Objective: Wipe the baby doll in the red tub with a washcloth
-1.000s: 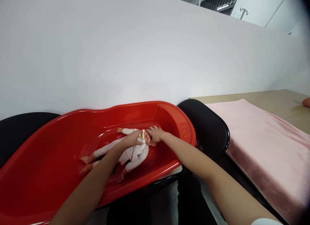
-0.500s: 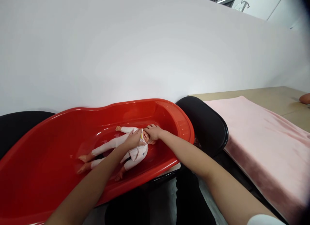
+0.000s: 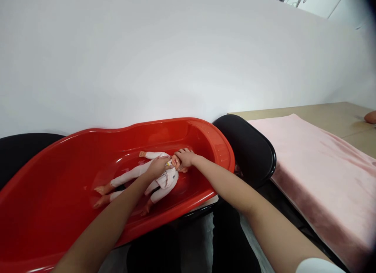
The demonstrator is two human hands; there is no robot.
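The step in hand appears to be working at the neckline of the doll lying face-up in the red tub: the right hand spreads open over its head, the left hand touches its upper chest, grip unclear. The next move likely calls for head support; no writing is legible.

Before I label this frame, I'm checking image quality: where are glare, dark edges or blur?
Head view: glare streaks on the red baby bathtub; head view: dark, blurred right picture edge; head view: baby doll, left hand and right hand reasonably clear.
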